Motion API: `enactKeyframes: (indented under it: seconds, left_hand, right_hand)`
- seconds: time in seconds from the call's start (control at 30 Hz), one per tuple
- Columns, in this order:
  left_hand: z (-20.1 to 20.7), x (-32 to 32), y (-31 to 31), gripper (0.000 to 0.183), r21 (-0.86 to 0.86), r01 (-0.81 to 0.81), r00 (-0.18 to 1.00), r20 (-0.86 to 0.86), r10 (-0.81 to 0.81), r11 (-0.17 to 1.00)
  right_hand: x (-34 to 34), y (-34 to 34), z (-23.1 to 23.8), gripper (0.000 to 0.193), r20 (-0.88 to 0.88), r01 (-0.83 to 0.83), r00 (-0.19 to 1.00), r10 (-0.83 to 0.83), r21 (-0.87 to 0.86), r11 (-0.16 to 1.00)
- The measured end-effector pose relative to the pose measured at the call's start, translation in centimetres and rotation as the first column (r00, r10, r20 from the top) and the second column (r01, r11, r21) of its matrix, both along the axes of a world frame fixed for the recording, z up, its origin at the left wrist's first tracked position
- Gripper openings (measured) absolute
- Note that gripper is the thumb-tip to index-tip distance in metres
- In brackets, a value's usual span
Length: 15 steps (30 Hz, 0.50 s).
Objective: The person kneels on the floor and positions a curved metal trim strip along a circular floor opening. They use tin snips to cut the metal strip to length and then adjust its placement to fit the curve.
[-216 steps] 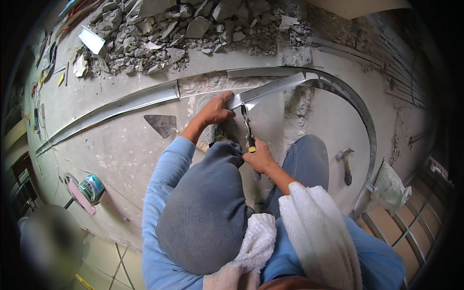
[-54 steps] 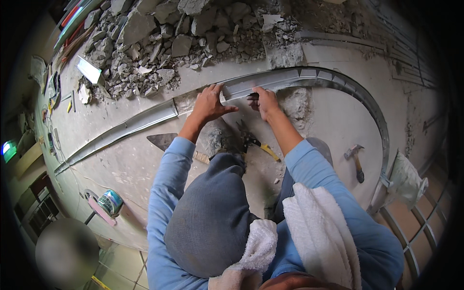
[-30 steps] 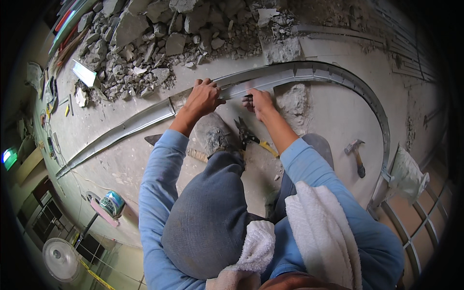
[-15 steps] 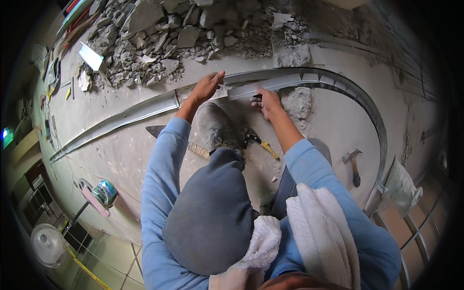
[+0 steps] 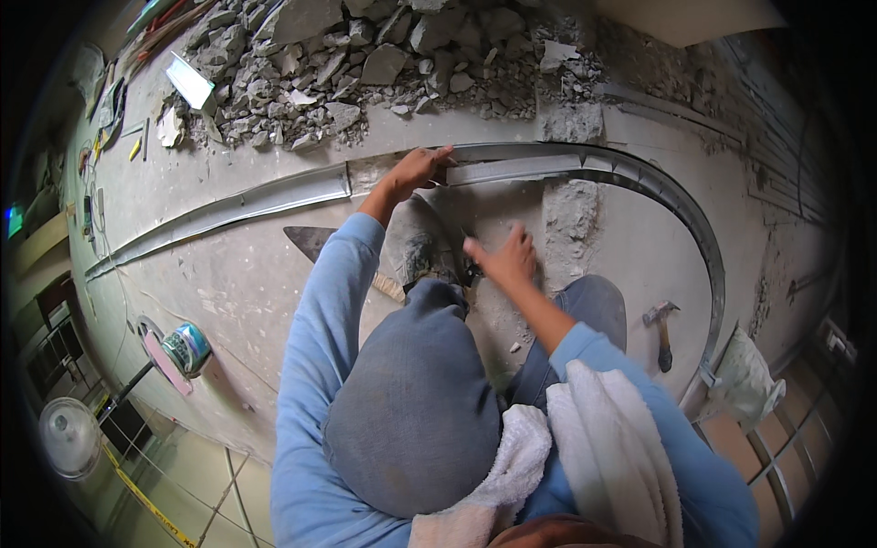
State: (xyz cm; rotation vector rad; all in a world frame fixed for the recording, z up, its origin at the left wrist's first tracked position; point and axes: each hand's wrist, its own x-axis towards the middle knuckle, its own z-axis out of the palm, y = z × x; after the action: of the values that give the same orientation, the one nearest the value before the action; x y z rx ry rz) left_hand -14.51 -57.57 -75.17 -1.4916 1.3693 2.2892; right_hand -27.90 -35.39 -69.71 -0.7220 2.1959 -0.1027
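I crouch on a dusty concrete floor over a curved grey metal track point(image 5: 639, 183). A second, straighter track piece point(image 5: 247, 205) runs off to the left, with a gap between the two. My left hand point(image 5: 413, 172) grips the cut end of the curved track at that gap. My right hand point(image 5: 504, 258) is lower, beside my grey shoe point(image 5: 422, 248), with its fingers curled over the dark snips point(image 5: 471, 266) lying there. Most of the snips are hidden by the hand and my knee.
Broken concrete rubble point(image 5: 365, 64) is piled behind the track. A trowel point(image 5: 311, 241) lies left of my shoe, a hammer point(image 5: 660, 324) to the right, and a white bag point(image 5: 744, 384) beyond it. A roll of tape point(image 5: 187, 347) and a fan point(image 5: 68, 437) sit at lower left.
My right hand has left the track and dropped to the snips by my shoe. My left hand stays at the track's cut end, now curled on it.
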Motion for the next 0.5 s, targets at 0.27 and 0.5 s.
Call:
enactKeyframes:
  seconds: [0.27,0.5]
  left_hand:
    - [0.1,0.2,0.0,0.068,0.291,-0.136,0.987,-0.049,0.156,0.947]
    - [1.1,0.2,1.5,0.063,0.416,-0.306,0.918,-0.108,0.381,0.856]
  right_hand:
    - [5.2,5.1,-0.4,0.107,-0.066,0.015,0.998,-0.006,0.125,0.992]
    - [5.0,6.3,-0.7,0.095,-0.044,-0.207,0.974,0.221,0.212,0.955]
